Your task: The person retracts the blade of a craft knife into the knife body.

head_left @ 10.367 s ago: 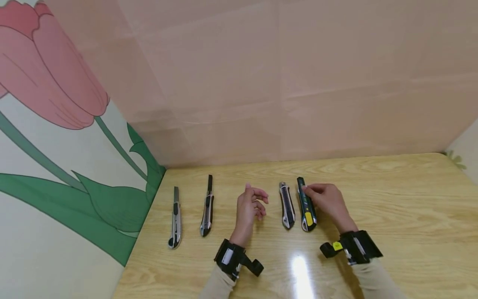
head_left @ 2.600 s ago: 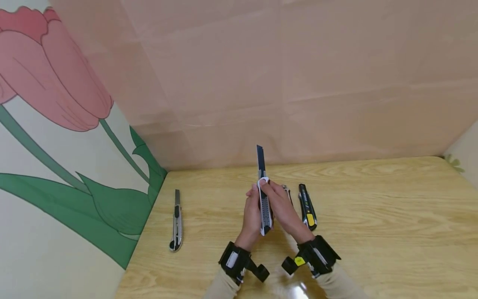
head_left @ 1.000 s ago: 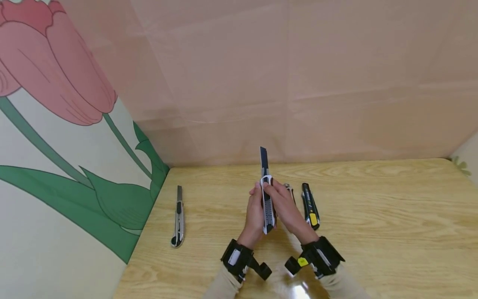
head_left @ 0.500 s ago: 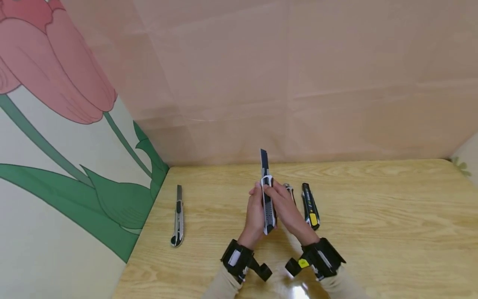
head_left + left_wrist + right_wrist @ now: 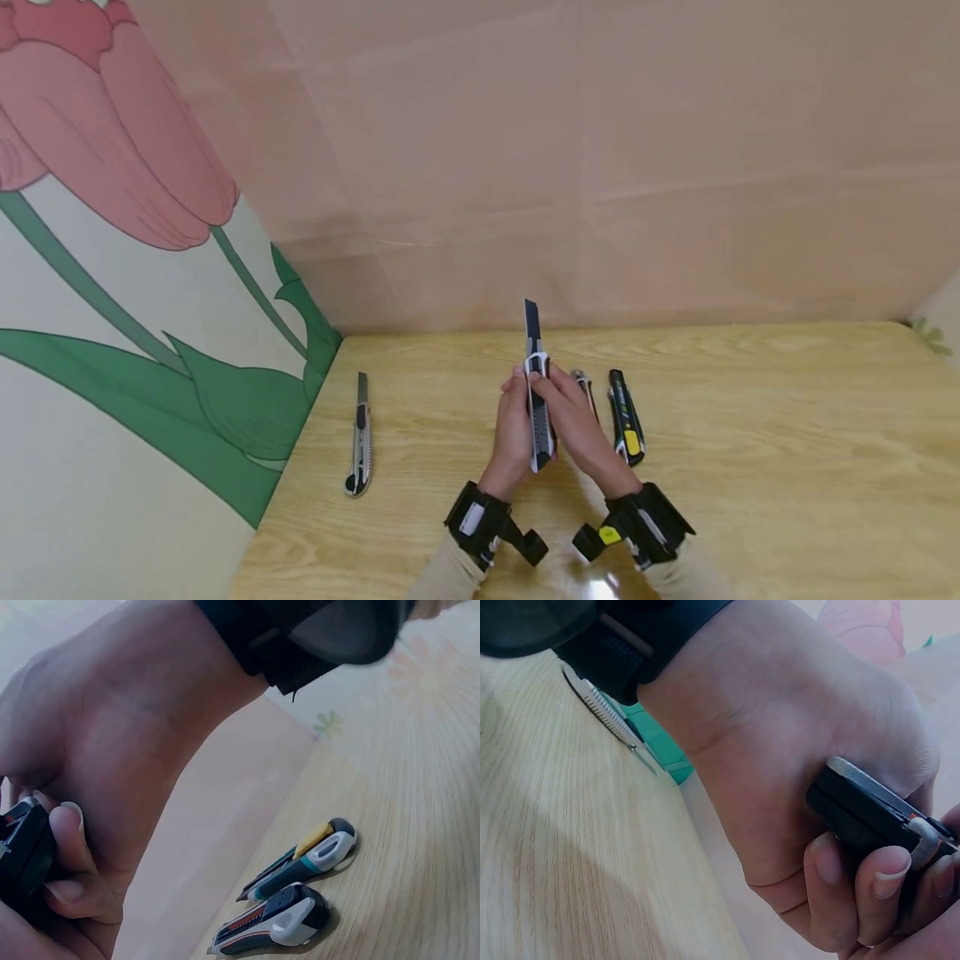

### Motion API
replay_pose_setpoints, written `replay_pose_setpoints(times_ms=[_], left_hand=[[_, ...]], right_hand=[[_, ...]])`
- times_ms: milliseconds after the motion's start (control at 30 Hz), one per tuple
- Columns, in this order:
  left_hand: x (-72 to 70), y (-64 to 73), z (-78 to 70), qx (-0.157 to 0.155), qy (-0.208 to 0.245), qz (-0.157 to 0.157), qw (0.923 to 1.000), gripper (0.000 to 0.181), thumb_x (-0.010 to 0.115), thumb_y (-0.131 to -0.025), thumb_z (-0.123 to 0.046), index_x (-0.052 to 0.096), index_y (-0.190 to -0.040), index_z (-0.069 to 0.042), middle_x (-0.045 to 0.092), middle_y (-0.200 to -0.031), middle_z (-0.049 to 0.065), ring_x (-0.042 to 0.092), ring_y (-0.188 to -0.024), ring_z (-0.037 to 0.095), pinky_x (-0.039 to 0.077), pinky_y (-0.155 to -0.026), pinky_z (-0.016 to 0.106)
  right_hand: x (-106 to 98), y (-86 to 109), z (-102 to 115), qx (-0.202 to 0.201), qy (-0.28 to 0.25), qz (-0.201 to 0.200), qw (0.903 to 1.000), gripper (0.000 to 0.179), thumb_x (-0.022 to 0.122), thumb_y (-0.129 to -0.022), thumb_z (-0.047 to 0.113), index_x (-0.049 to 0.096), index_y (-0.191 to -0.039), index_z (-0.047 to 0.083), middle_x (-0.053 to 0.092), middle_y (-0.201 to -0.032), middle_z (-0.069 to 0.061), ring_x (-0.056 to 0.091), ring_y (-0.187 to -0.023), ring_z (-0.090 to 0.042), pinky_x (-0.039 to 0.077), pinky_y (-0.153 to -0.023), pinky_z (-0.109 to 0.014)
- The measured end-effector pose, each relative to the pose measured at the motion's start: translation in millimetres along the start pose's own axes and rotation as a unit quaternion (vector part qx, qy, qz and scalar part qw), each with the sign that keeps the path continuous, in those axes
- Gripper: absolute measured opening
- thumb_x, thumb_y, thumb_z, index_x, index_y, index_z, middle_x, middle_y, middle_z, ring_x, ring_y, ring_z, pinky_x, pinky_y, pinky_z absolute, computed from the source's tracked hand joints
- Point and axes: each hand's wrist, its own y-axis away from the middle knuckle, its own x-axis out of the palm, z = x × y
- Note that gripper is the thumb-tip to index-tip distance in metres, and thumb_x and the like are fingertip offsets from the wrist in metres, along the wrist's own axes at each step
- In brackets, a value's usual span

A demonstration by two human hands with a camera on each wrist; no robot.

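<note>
In the head view, a black-and-silver utility knife (image 5: 539, 417) is held off the table in front of the body. Its dark blade (image 5: 532, 318) sticks out of the handle and points away, toward the back wall. My left hand (image 5: 511, 437) grips the handle from the left side. From the other side my right hand (image 5: 581, 429) holds it too, with its thumb (image 5: 538, 383) on the top of the handle. The right wrist view shows fingers curled under the dark end of the knife (image 5: 862, 806); in the left wrist view only that end (image 5: 30, 847) shows.
A silver utility knife (image 5: 360, 450), blade out, lies on the wooden table (image 5: 787, 450) at left. To the right lie a black-and-yellow utility knife (image 5: 627, 421) and another utility knife (image 5: 274, 919), partly hidden by the right hand in the head view. A pink-brown sheet (image 5: 600, 167) hangs behind.
Since the oldest frame, the second knife from the left has been picked up into both hands, and the right hand has left the black-and-yellow knife. The latest frames show almost the same hold.
</note>
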Motion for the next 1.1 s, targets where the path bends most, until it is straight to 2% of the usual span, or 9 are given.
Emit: replay_pose_setpoints(times_ms=[233,400,533,700,867,1100], left_hand=[[1.7,2.2,0.9,-0.002,-0.007,-0.009,0.9999,0.055,0.023,-0.096,-0.056,0.054,-0.117,-0.017,0.049,-0.065,0.008,0.043,-0.042,0.023,0.038,-0.029,0.035],[7.4,7.6,-12.8,0.017,-0.015,-0.027,0.9994,0.05,0.022,-0.1,-0.046,0.057,-0.11,-0.011,0.049,-0.063,0.009,0.044,-0.044,0.02,0.038,-0.03,0.03],[10.6,9.5,-20.9,0.022,-0.03,-0.042,0.9984,0.052,0.025,-0.099,-0.048,0.059,-0.102,-0.008,0.05,-0.062,0.01,0.045,-0.045,0.022,0.038,-0.03,0.03],[5.5,4.3,-12.1,0.027,-0.04,-0.044,0.9979,0.052,0.026,-0.098,-0.05,0.06,-0.106,-0.011,0.051,-0.068,0.005,0.046,-0.051,0.02,0.039,-0.039,0.027],[0.5,0.2,0.3,0.013,-0.035,-0.043,0.9984,0.052,0.024,-0.098,-0.051,0.059,-0.109,-0.015,0.051,-0.067,0.006,0.046,-0.048,0.019,0.039,-0.034,0.029],[-1.4,0.4,0.5,0.018,-0.051,-0.033,0.998,0.053,0.022,-0.098,-0.053,0.057,-0.114,-0.017,0.05,-0.069,0.007,0.045,-0.048,0.019,0.039,-0.034,0.03]], right_hand=[[-1,3.1,-2,-0.002,-0.006,0.012,0.9999,0.026,0.033,-0.101,0.017,0.052,-0.115,0.006,0.057,-0.112,-0.014,0.047,-0.099,-0.025,0.034,-0.088,-0.043],[-3,2.1,-5,0.006,-0.01,0.019,0.9998,0.027,0.033,-0.101,0.02,0.05,-0.119,0.009,0.056,-0.113,-0.013,0.047,-0.101,-0.024,0.034,-0.089,-0.043],[-4,1.1,-8,0.011,-0.016,0.01,0.9998,0.029,0.034,-0.101,0.022,0.048,-0.122,0.008,0.057,-0.113,-0.012,0.049,-0.101,-0.024,0.038,-0.087,-0.043],[-5,-3.5,-21,0.015,-0.033,0.005,0.9993,0.029,0.035,-0.101,0.024,0.049,-0.122,0.01,0.057,-0.112,-0.01,0.049,-0.102,-0.024,0.035,-0.091,-0.043],[-5,-6.2,-33,0.004,-0.026,0.006,0.9996,0.028,0.036,-0.101,0.027,0.049,-0.12,0.011,0.056,-0.112,-0.009,0.048,-0.102,-0.023,0.033,-0.091,-0.044],[-3,-5.1,-35,-0.004,-0.024,0.003,0.9997,0.03,0.038,-0.1,0.03,0.047,-0.123,0.014,0.055,-0.114,-0.008,0.049,-0.102,-0.023,0.036,-0.091,-0.045]])
